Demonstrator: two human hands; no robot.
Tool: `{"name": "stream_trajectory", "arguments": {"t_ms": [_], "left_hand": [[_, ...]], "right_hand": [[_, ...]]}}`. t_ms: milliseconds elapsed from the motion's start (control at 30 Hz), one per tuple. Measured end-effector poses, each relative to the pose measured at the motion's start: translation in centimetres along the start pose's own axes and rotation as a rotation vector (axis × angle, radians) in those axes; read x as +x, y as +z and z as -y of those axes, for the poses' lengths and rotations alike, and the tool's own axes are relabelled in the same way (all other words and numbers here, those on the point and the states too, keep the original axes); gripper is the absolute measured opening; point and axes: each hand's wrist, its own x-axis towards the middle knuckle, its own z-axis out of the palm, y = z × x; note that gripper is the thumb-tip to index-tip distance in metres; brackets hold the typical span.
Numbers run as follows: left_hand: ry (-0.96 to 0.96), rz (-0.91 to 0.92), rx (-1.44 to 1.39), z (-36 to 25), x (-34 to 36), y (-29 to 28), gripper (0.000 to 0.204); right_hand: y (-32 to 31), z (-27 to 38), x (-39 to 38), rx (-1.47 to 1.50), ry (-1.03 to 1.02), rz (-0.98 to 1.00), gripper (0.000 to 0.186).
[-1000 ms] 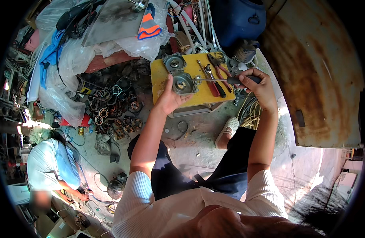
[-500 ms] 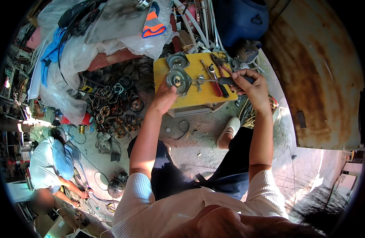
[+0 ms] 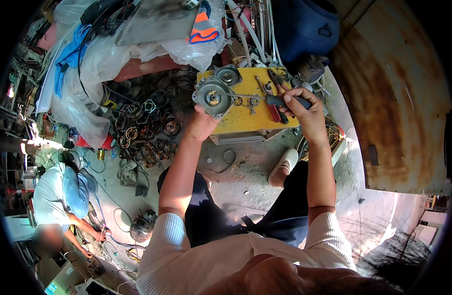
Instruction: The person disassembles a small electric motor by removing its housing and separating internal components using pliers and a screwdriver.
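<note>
My left hand (image 3: 201, 121) is closed on a round grey metal housing (image 3: 223, 105) with a yellowish centre, holding it over the left of a yellow-topped stand (image 3: 238, 121). My right hand (image 3: 304, 110) grips a screwdriver (image 3: 276, 101) by its dark handle; the shaft reaches left over the housing toward its centre, though I cannot tell whether the tip touches. Behind the housing lies a second grey cover (image 3: 228, 76). Pliers (image 3: 274, 76), a spanner (image 3: 260, 82), small metal parts (image 3: 251, 103) and red-handled tools (image 3: 273, 112) lie on the stand.
Several motor stators (image 3: 132, 130) lie heaped on the floor at left, below plastic sheeting (image 3: 95, 76). A co-worker (image 3: 54, 191) bends at lower left beside hoses and a dark round tank (image 3: 140, 227). A blue drum (image 3: 302, 27) and rusty metal panel (image 3: 393, 98) stand at right.
The housing in my left hand has moved left relative to the stand, tilting and then facing upward again. My right hand has moved left with the screwdriver, whose shaft now overlaps the housing.
</note>
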Motion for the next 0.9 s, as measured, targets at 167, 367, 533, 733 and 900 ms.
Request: {"name": "stream_trajectory", "arguments": {"t_ms": [167,367,533,733,900], "left_hand": [[-0.045,0.061,0.008,-0.2,-0.2,0.0,0.107],[-0.135,-0.015,-0.051,-0.3,-0.2,-0.2,0.105],[-0.156,-0.025,-0.136,-0.6,-0.3,-0.8,0.102],[-0.119,-0.058,-0.049,-0.5,-0.4,-1.5,0.102],[-0.116,-0.108,0.024,-0.3,-0.5,-1.4,0.103]], "right_hand": [[0.4,0.5,-0.1,0.012,-0.056,0.018,0.022],[1.2,1.1,-0.6,0.023,-0.136,0.087,0.021],[1.1,1.8,-0.9,-0.033,-0.216,0.109,0.019],[1.0,2.3,-1.1,-0.148,-0.248,0.127,0.018],[0.6,2.0,-1.0,-0.295,-0.345,0.173,0.021]]}}
